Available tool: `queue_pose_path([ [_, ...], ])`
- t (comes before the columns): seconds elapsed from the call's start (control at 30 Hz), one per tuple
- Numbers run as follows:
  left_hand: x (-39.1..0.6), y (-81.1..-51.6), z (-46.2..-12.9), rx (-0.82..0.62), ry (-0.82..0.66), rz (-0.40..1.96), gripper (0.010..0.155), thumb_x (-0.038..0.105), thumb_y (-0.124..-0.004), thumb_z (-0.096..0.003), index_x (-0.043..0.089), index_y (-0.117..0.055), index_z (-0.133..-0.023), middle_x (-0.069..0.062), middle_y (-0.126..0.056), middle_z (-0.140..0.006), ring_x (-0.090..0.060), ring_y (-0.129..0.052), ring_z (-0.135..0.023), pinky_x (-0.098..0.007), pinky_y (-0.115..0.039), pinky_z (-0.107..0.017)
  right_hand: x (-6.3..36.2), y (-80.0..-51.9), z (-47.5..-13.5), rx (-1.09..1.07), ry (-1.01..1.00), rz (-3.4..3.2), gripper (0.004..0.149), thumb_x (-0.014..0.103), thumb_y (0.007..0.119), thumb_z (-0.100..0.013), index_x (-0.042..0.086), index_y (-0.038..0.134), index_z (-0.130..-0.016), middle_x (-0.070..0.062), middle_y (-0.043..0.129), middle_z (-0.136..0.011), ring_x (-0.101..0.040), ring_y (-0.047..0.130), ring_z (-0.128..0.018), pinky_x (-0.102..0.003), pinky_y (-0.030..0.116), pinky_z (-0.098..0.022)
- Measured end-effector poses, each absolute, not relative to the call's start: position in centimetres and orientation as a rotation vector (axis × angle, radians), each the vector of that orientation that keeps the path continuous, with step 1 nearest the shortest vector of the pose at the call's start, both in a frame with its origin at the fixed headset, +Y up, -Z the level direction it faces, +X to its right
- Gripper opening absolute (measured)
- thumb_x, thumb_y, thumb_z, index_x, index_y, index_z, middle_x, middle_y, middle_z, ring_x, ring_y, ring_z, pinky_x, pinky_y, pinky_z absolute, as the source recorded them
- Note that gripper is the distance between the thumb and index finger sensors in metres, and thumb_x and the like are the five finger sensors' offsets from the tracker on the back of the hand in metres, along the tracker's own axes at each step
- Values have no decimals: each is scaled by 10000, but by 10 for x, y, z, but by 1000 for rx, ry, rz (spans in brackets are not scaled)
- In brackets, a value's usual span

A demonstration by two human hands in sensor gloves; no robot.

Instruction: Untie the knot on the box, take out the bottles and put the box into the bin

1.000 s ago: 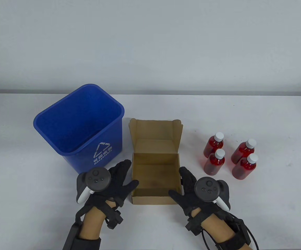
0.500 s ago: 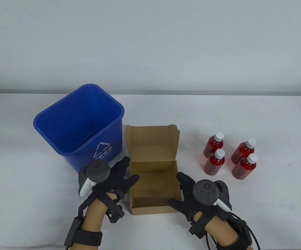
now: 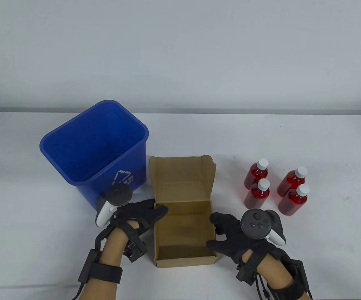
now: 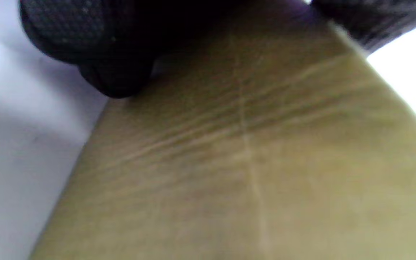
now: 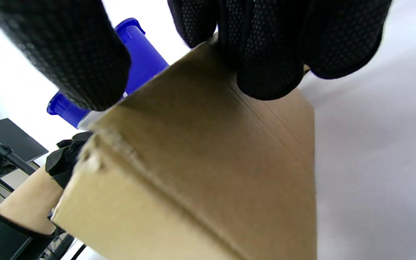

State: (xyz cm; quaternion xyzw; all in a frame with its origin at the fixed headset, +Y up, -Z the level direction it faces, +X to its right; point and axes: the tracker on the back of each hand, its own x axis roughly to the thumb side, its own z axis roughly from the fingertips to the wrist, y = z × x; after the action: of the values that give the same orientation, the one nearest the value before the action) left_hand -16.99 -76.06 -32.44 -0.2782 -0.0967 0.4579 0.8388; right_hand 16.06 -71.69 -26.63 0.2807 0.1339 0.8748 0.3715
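White table [image 3: 308, 140] carries the open brown cardboard box [image 3: 183, 231], gripped at each side wall by the left hand [image 3: 136, 215] and right hand [image 3: 230, 234]; next it probably must be lifted into the blue plastic bin [image 3: 93, 147].

Left wrist view blurred, box [image 4: 251, 162] wall filling it. Bin [image 5: 139, 54] mostly hidden behind box in right wrist view. Forearms cut off at table view's bottom edge.

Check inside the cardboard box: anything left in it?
The cardboard box shows only its bare brown floor; all four red bottles stand outside it. The strip behind its near wall is shadowed, partly hidden.
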Motion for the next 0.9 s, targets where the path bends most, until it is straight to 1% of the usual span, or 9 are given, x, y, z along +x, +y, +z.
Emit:
queue_pose_path([
  [0.07,-163,-760,-321,-641,-214,927,747,547,-743,-530,38,-637,-1066,-266,-617,-1065,-453,-874,-586,-434,-814,-377,161,-718,-267,717,361,2241,729,475,849,-438,74,516,-948,-205,604,-912,-402,846,-707,-556,726,-506],
  [0.1,-160,-758,-318,-646,-182,914,707,495,-739,-533,39,-637,-1064,-261,-614,-1068,-448,-884,-570,-429,-817,-362,162,-717,-267,710,346,2255,710,474,848,-438,84,528,-938,-202,612,-908,-399,852,-702,-554,730,-504],
  [0.23,-155,-751,-311,-547,-95,872,576,356,-708,-519,69,-731,-1018,-256,-697,-1031,-410,-943,-436,-386,-843,-258,165,-716,-267,709,368,2221,683,475,825,-450,82,545,-933,-208,621,-910,-407,858,-699,-557,733,-499],
  [0.4,-149,-743,-301,-483,-116,844,563,353,-710,-524,81,-750,-1015,-266,-714,-1015,-392,-966,-388,-377,-851,-217,175,-710,-268,655,302,2218,669,485,748,-479,49,554,-948,-216,638,-913,-413,869,-694,-556,742,-489],
  [0.5,-147,-733,-295,-405,-153,820,561,368,-714,-525,104,-761,-1017,-255,-721,-1016,-387,-968,-393,-375,-852,-218,182,-708,-268,564,248,2220,652,484,720,-488,34,582,-940,-229,655,-904,-425,880,-675,-561,747,-476],
  [0.6,-144,-720,-288,-295,-199,803,561,386,-719,-531,133,-765,-1029,-253,-710,-1025,-386,-967,-399,-371,-850,-219,186,-707,-267,536,237,2277,645,483,712,-488,25,611,-931,-236,680,-891,-432,894,-657,-564,755,-462],
  [0.73,-144,-701,-278,-92,-246,739,563,408,-709,-531,165,-759,-1037,-239,-680,-1046,-373,-963,-412,-362,-848,-225,184,-706,-266,559,244,2293,663,491,691,-490,2,625,-933,-250,689,-891,-441,902,-650,-568,759,-456],
  [0.77,-144,-695,-275,-13,-280,724,564,414,-708,-532,175,-756,-1041,-232,-670,-1054,-368,-965,-417,-361,-849,-229,184,-704,-265,562,236,2287,671,492,691,-490,-3,621,-937,-253,687,-895,-444,899,-653,-570,758,-457],
  [0.9,-143,-681,-262,249,-321,655,564,426,-718,-524,243,-742,-1056,-205,-655,-1074,-366,-977,-407,-360,-857,-225,184,-699,-262,586,216,2292,660,486,695,-492,5,639,-941,-252,697,-900,-445,904,-653,-570,760,-457],
])
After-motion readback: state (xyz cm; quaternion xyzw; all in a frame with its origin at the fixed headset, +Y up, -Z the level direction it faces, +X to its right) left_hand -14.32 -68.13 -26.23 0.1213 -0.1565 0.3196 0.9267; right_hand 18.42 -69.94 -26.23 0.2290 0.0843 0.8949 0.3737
